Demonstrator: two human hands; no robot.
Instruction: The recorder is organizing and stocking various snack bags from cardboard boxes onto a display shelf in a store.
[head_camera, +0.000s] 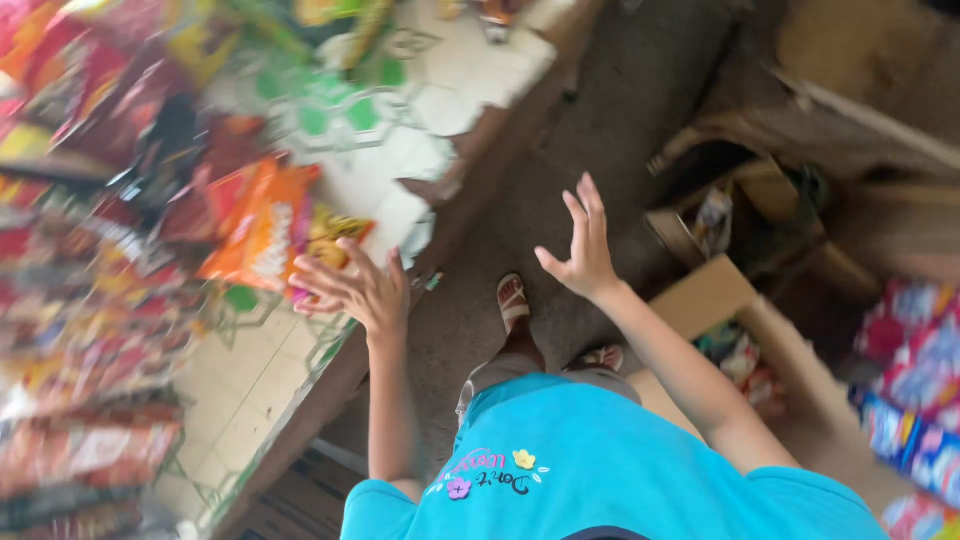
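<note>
My left hand (350, 285) is raised with its fingers spread, close to an orange snack bag (262, 225) and a yellow packet (335, 238) on the tiled counter (420, 110); whether it touches the yellow packet is blurred. Out in front over the grey floor (610, 90), my right hand (583, 240) hangs open and holds nothing. I wear a turquoise shirt (600, 470), and my sandalled feet (513, 298) show below.
Several red, orange and yellow snack bags (90, 300) are piled along the left of the counter. Open cardboard boxes (715, 290) with packets stand on the floor at right. Pink and blue packets (915, 380) lie at the far right.
</note>
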